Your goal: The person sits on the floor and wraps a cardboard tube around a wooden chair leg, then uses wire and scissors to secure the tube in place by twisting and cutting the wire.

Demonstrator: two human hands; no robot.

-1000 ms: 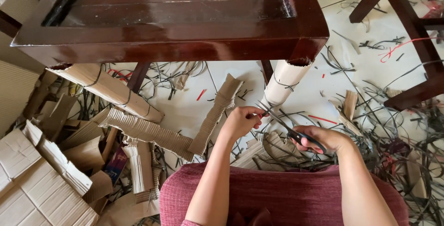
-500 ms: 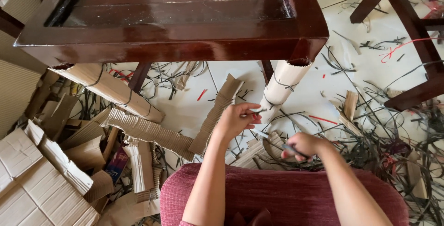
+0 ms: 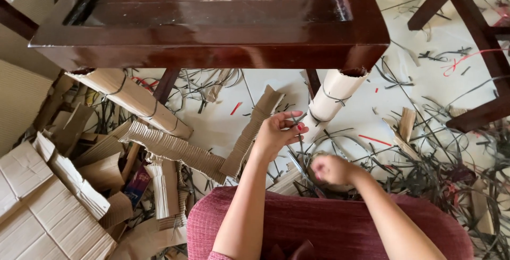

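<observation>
My left hand is raised in front of a table leg wrapped in pale paper and bound with black straps. Its fingertips pinch the end of a thin black strap right beside the wrap. My right hand is lower and to the right, blurred, with the fingers closed on a thin dark tool that pokes out to the left. The two hands are apart. The dark red wooden table stands above both hands.
A second wrapped leg slants at the left. Corrugated cardboard strips and flattened boxes cover the floor on the left. Cut black straps litter the right. Dark wooden furniture legs stand far right. A dark red cushion lies below my arms.
My right hand has pulled back from the wrapped leg, down and towards me, and is now blurred. My left hand has stayed at the strap, fingers a little more spread.
</observation>
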